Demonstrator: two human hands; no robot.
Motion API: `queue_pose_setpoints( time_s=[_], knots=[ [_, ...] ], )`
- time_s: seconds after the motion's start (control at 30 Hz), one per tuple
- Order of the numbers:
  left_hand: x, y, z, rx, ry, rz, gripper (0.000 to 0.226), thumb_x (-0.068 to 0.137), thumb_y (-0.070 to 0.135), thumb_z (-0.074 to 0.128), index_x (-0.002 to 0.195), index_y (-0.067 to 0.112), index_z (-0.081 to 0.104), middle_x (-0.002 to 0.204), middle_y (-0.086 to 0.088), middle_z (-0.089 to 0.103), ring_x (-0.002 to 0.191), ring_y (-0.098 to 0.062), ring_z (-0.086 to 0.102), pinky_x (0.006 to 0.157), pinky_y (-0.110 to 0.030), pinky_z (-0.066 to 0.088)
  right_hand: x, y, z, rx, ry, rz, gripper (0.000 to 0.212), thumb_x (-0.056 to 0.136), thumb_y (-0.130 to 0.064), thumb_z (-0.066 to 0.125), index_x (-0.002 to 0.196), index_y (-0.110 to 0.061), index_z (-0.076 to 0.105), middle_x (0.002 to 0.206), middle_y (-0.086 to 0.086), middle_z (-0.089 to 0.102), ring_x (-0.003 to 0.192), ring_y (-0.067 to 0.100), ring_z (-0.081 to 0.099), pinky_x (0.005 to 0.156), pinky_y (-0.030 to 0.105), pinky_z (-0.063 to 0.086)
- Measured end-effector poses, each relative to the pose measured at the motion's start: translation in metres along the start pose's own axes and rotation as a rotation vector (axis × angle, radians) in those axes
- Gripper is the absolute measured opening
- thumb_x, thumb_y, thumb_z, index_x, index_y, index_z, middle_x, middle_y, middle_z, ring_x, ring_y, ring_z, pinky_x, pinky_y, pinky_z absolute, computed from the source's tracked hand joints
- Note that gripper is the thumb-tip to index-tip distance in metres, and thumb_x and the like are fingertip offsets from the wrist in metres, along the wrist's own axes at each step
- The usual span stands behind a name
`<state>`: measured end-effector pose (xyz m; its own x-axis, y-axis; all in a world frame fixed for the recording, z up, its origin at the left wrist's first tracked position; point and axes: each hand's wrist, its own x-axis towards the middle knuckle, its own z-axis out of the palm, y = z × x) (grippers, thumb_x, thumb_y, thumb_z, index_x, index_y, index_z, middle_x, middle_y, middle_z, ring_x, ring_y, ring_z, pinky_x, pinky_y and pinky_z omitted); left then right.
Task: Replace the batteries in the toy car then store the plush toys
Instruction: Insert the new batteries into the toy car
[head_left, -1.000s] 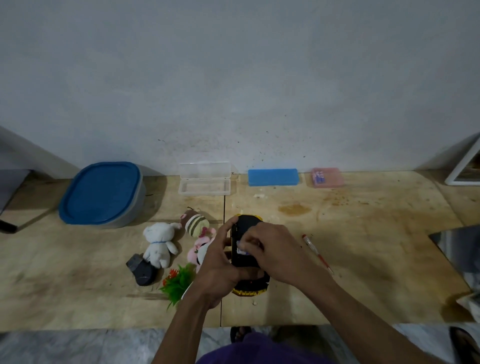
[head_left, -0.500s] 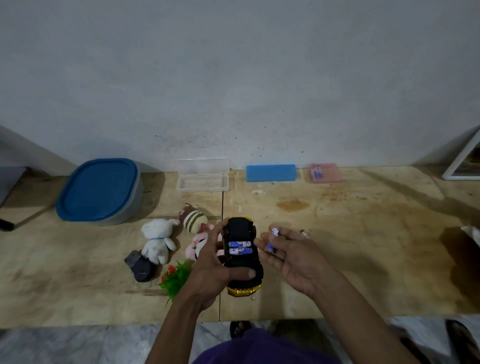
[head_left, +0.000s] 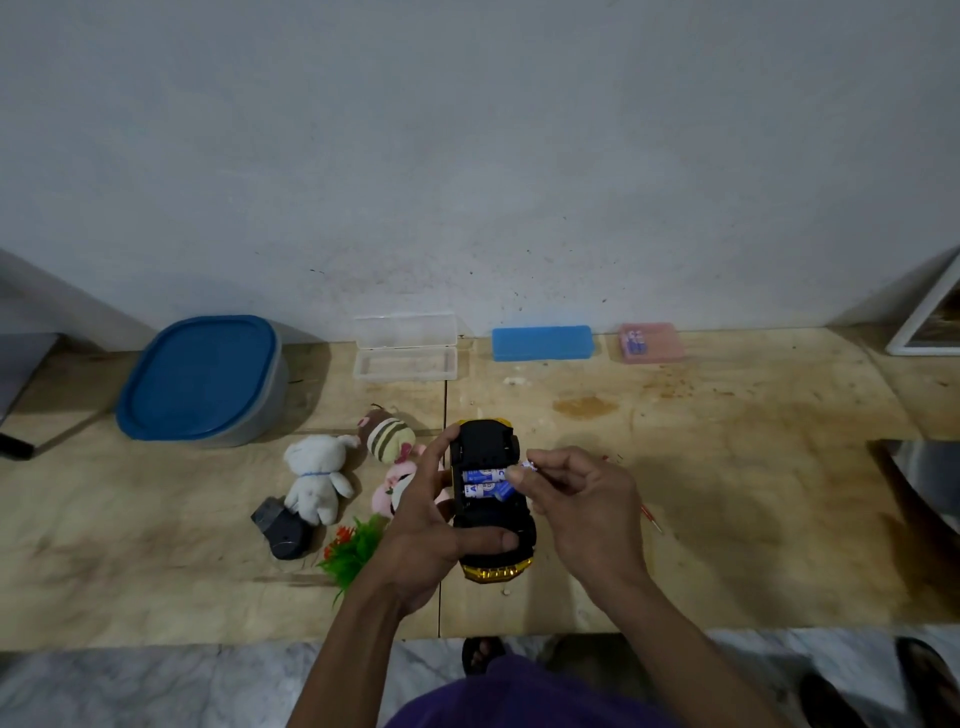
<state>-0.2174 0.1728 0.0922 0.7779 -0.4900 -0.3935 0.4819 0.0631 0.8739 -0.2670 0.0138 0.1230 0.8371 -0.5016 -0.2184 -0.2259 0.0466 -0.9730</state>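
Black hard-plastic toy car (head_left: 491, 512) looks light; left hand (head_left: 423, 540) clamps its sides, right hand (head_left: 582, 512) pinches a small, slippery battery (head_left: 506, 488) by its end.

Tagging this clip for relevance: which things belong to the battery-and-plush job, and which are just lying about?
Job: black-and-yellow toy car, blue batteries, white plush bear, striped plush, pink plush, blue-lidded tub, pink battery case.
Lying about: green plastic plant, blue case, clear box.

Left hand (head_left: 431, 540) clasps firmly; right hand (head_left: 582, 509) pinches, fingertips together.
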Motion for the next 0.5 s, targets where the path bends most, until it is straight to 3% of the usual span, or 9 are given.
queue_pose_setpoints(
  time_s=[0.1, 0.27, 0.33, 0.43, 0.5],
  knots=[
    [0.000, -0.001, -0.001, -0.016, 0.006, 0.010, 0.119, 0.048, -0.007, 0.094, 0.141, 0.049, 0.045, 0.139, -0.013, 0.056, 0.120, -0.037, 0.064, 0.092, -0.055, 0.057, -0.003, 0.008, 0.002, -0.116, 0.009, -0.090, 0.012, 0.075, -0.019, 0.086, 0.081, -0.021, 0.076, 0.077, -0.011, 0.075, 0.076, 0.003, 0.071, 0.071, 0.012, 0.053],
    [-0.002, 0.001, 0.001, -0.027, 0.034, 0.030, 0.121, 0.056, -0.023, 0.086, 0.147, 0.043, 0.040, 0.136, -0.009, 0.059, 0.115, -0.030, 0.068, 0.081, -0.042, 0.060, -0.006, 0.017, 0.000, -0.299, 0.082, -0.237, 0.008, 0.076, -0.027, 0.084, 0.078, -0.023, 0.078, 0.077, -0.010, 0.072, 0.076, 0.020, 0.060, 0.084, -0.005, 0.028],
    [-0.003, 0.001, 0.001, -0.033, 0.045, 0.035, 0.119, 0.059, -0.026, 0.081, 0.147, 0.040, 0.039, 0.133, -0.009, 0.060, 0.113, -0.029, 0.069, 0.079, -0.039, 0.061, -0.007, 0.021, 0.001, -0.342, 0.076, -0.267, 0.006, 0.077, -0.031, 0.082, 0.078, -0.026, 0.078, 0.077, -0.008, 0.068, 0.079, 0.018, 0.059, 0.083, -0.001, 0.031],
    [-0.003, 0.000, 0.001, -0.029, 0.042, 0.044, 0.119, 0.059, -0.028, 0.080, 0.148, 0.041, 0.039, 0.134, -0.009, 0.060, 0.115, -0.032, 0.067, 0.080, -0.042, 0.061, -0.006, 0.026, 0.006, -0.350, 0.044, -0.239, 0.006, 0.076, -0.034, 0.083, 0.078, -0.030, 0.078, 0.076, -0.008, 0.064, 0.085, 0.014, 0.061, 0.079, 0.014, 0.041],
    [-0.002, 0.000, 0.001, -0.027, 0.040, 0.049, 0.119, 0.060, -0.028, 0.079, 0.148, 0.040, 0.038, 0.134, -0.008, 0.059, 0.114, -0.033, 0.068, 0.079, -0.043, 0.061, -0.004, 0.026, 0.008, -0.333, 0.045, -0.218, 0.008, 0.072, -0.029, 0.087, 0.074, -0.030, 0.079, 0.073, -0.008, 0.062, 0.079, 0.009, 0.059, 0.074, 0.015, 0.042]
  ],
)
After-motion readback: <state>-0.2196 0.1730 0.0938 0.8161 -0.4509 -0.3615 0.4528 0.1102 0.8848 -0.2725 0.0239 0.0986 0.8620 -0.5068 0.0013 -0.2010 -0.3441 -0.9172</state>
